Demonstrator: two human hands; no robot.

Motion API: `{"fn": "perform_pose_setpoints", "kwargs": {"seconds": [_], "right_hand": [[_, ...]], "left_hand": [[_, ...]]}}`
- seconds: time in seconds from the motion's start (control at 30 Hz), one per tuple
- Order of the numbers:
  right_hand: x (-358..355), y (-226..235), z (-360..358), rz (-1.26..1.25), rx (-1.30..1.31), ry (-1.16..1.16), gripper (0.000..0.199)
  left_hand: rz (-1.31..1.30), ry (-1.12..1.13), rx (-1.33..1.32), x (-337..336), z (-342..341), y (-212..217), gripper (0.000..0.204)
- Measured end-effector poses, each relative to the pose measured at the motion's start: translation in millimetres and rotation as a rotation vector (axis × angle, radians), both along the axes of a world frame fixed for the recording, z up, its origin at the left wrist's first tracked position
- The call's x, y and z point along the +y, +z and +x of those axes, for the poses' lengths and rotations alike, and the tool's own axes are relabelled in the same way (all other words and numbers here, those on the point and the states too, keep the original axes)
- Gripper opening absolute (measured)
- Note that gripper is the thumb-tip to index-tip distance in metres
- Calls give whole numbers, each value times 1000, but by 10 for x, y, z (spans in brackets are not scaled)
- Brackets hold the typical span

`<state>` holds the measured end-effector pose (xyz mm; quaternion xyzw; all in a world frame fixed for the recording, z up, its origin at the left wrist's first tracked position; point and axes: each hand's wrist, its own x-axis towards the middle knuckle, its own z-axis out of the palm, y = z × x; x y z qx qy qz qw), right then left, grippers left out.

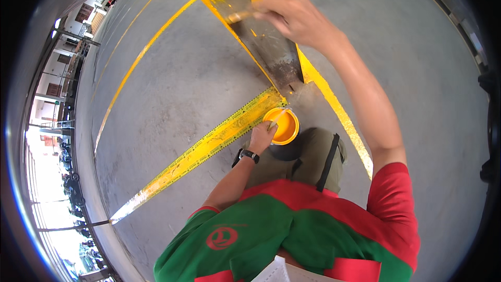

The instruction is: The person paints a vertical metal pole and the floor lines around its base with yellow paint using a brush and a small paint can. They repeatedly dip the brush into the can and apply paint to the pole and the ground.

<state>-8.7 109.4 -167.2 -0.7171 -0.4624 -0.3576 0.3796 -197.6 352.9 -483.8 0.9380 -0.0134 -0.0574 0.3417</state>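
My right hand (297, 18) is raised, its fingers closed round a paintbrush (239, 17) whose tip meets the left edge of a steel column (269, 47). Yellow paint covers the column's upper part in patches; lower down the metal is dark and mostly bare, with a few yellow spots. Closer to me, my left hand (262, 137) grips the left rim of a small can of yellow paint (286, 129). A thin pale stick (279, 116) slants over the can's opening beside my fingers; I cannot make out whether the hand holds it too.
A yellow floor stripe edged with patterned tape (209, 138) runs from the column's foot to the lower left. Another yellow line (339, 108) passes on the right. My knees (318, 154) are bent close to the can. Parked motorbikes (73, 190) line the far left.
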Motion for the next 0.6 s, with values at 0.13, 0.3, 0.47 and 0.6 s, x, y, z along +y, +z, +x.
{"fn": "perform_pose_setpoints", "kwargs": {"seconds": [0.13, 0.3, 0.47, 0.6], "right_hand": [[124, 404, 104, 204, -24, -41, 20], [124, 203, -15, 456, -170, -24, 19], [117, -784, -291, 133, -11, -131, 25], [-37, -1244, -344, -91, 239, -109, 34]], "left_hand": [[-31, 21, 10, 16, -10, -43, 34], [4, 10, 12, 37, 3, -59, 35], [-46, 29, 13, 27, -13, -40, 36], [-5, 2, -34, 25, -23, -49, 36]]}}
